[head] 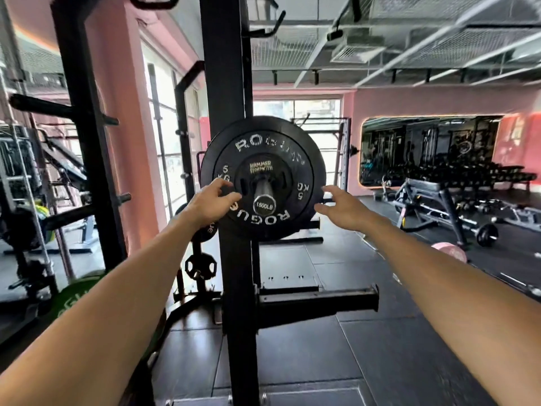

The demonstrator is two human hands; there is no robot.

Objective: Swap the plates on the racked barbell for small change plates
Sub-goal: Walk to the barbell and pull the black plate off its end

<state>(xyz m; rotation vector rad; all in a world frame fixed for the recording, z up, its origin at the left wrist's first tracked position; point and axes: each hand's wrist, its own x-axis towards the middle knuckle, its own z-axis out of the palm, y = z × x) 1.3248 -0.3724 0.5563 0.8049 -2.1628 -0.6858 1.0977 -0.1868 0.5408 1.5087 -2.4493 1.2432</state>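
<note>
The racked barbell's sleeve end [264, 204] points at me, stamped 1500LB. A black 5 kg Rogue plate [295, 159] sits on it, and a smaller black Hammer Strength plate [262, 168] lies in front of that. My left hand [212, 200] is at the big plate's left side with spread fingers touching its face. My right hand [341, 208] hovers open just right of the plate's rim, apart from it.
The black rack upright [234, 288] runs down the middle behind the plates, with a horizontal storage peg [319, 300] low on it. A small grip plate [200, 266] hangs lower left, beside a green plate [76, 294]. Benches, a dumbbell rack [468, 174] and a pink plate [449, 250] stand right.
</note>
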